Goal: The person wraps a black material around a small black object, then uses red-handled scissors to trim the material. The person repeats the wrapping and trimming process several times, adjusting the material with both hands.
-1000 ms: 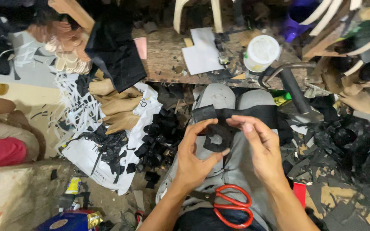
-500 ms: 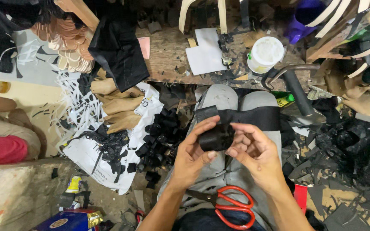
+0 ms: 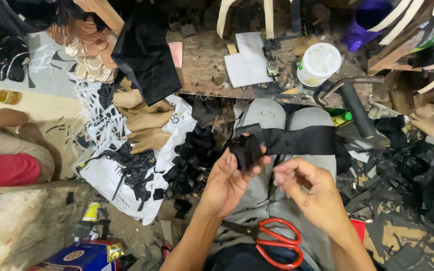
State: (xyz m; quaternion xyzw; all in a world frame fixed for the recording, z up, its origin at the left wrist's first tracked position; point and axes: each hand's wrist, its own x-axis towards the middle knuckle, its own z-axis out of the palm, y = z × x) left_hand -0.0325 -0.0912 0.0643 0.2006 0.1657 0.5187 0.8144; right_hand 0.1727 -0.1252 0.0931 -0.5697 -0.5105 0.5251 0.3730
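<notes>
Looking down from the head view, a folded black fabric piece (image 3: 246, 149) is gripped between thumb and fingers of the left hand (image 3: 229, 178), above the lap. The right hand (image 3: 310, 193) is held just beside it, fingers loosely curled, holding nothing visible. Red-handled scissors (image 3: 276, 241) lie on the lap.

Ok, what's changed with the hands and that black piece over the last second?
The right hand has let go of the small black piece and drawn back to the right; both hands held it before. The left hand alone grips it now, a little further left. The black strip across the knees and the red scissors on the lap stayed put.
</notes>
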